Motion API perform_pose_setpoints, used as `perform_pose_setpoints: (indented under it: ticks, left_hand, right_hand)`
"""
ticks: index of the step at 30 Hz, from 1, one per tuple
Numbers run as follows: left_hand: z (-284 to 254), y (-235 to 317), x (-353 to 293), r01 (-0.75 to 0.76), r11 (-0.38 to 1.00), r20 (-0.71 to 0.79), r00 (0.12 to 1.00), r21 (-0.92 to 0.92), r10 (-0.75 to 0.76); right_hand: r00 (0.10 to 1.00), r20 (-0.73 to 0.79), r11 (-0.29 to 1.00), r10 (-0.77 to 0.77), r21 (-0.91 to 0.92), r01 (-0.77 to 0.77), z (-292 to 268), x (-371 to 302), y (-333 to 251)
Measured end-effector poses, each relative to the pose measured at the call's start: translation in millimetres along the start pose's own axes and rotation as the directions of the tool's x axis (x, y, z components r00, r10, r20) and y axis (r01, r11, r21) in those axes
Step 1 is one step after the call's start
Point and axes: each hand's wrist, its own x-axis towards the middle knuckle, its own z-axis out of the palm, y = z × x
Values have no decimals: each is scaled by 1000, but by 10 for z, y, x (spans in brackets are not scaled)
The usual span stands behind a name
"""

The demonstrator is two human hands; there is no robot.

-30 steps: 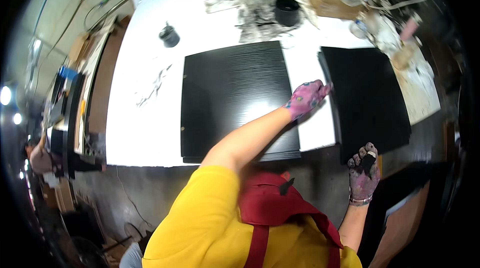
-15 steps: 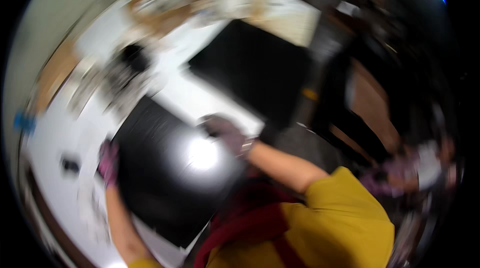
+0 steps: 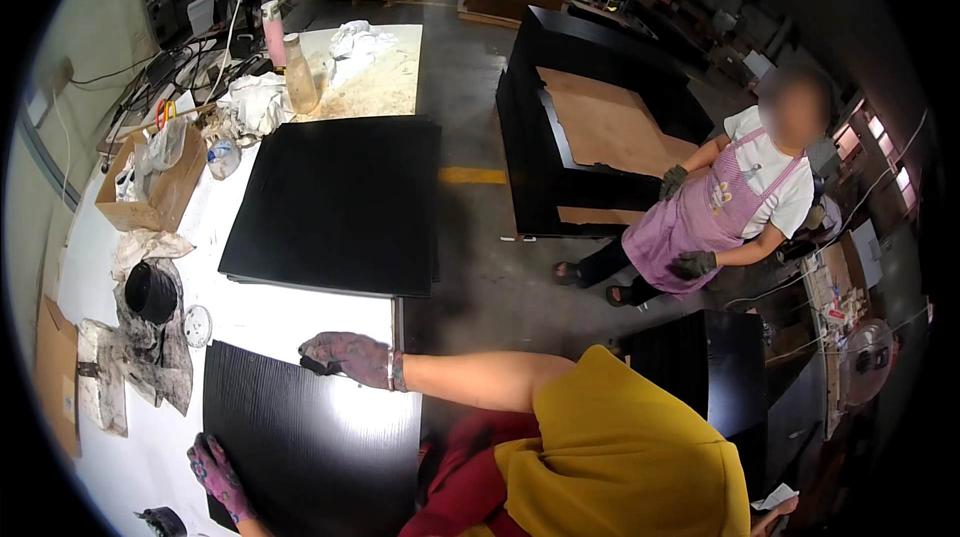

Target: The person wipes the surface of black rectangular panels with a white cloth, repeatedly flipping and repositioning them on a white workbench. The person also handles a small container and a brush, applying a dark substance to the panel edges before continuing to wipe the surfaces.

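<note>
A black panel with a fine grain and a bright light reflection lies on the white worktable in front of me. My left hand, in a pink patterned glove, rests at its left edge with the fingers stretched out. Over the far edge is my right hand, in a stained, darker glove. Its fingers are curled together, their tips dark; whatever they may hold is hidden. Beyond it lies a stack of black panels. Left of the near panel sit a black cup and a stained cloth.
A cardboard box of supplies, a bottle and white rags occupy the far left of the table. Across the aisle, a co-worker in a purple apron stands beside a large stack of black panels. More dark panels stand at my right.
My view has swung, and the blur has cleared. The near panel now appears lower and straighter in view. Both hands remain at its edges; the co-worker now shows fully at the right.
</note>
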Motion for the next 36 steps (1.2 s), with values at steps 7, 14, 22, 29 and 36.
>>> perform_pose_setpoints:
  ticks: [7,14,22,29,36]
  left_hand:
    - [-16,-187,-199,-8,999,1,1000,-39,9]
    - [180,-527,-350,-245,927,-194,932,285,306]
    - [314,-744,-136,-324,805,-270,824,497,498]
    - [345,-646,-136,-282,757,-321,778,589,540]
    - [-284,571,-993,-400,799,-59,879,448,473]
  right_hand:
    - [996,51,995,75,55,-78,-70,138,89]
    - [992,-75,995,99,12,-98,-155,196,139]
    - [1000,-11,996,4,-94,-5,282,-248,-241]
    - [935,262,971,-240,39,238,303,-689,-153]
    - [888,442,987,-127,142,70,284,-940,-446]
